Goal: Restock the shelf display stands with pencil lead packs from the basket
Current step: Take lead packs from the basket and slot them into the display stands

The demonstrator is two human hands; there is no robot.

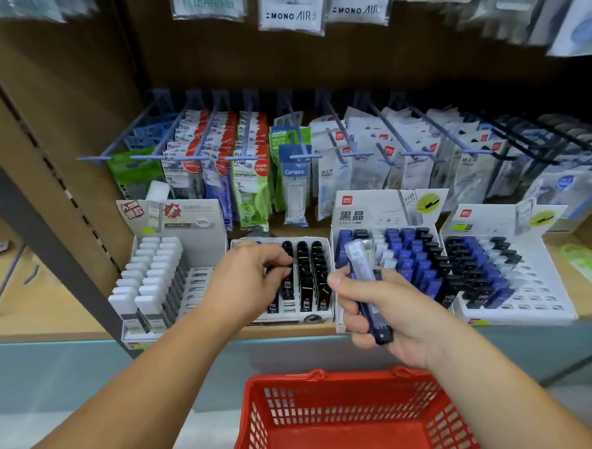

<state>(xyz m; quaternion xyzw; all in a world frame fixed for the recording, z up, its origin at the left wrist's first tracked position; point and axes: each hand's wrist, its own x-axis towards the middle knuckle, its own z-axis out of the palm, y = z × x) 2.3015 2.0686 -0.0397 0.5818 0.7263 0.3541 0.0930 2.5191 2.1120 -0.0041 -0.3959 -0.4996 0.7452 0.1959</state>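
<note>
Shelf: wooden shop shelf (59, 328) with hanging packets (290, 176) on peg hooks at the back and four card display stands along the front edge.
Right hand: right hand (396, 319) has fingers and thumb wrapped round a small bundle of lead packs (364, 262), one clear and at least one dark blue.
Long axis: the bundle runs from a dark cap at the near end of the grip, toward the person, up and away to the clear tip, which leans slightly left toward the shelf.
Nearest slots: blue-and-black stand (419, 261) lies just beyond the bundle's tip and a little right of the grip. Its packs match the held colours, so I judge it the target.
Left hand: left hand (247, 280) is left of the grip, fingers curled down among the packs of the black-pack stand (314, 280). I cannot tell whether they pinch one.
Other stands: white-pack stand (154, 275) is far left of both hands. The far stand (491, 269) is to the right, beyond the grip, with open slots at its front.
Basket: red basket (348, 381) sits below the grip, toward the person. No packs show in the part in view.
Coming move: by my judgement the right hand is the nearer one. A pack has to tip forward until its long axis lines up with the slanted rows, and the bundle may need the left hand to draw one pack free.
</note>
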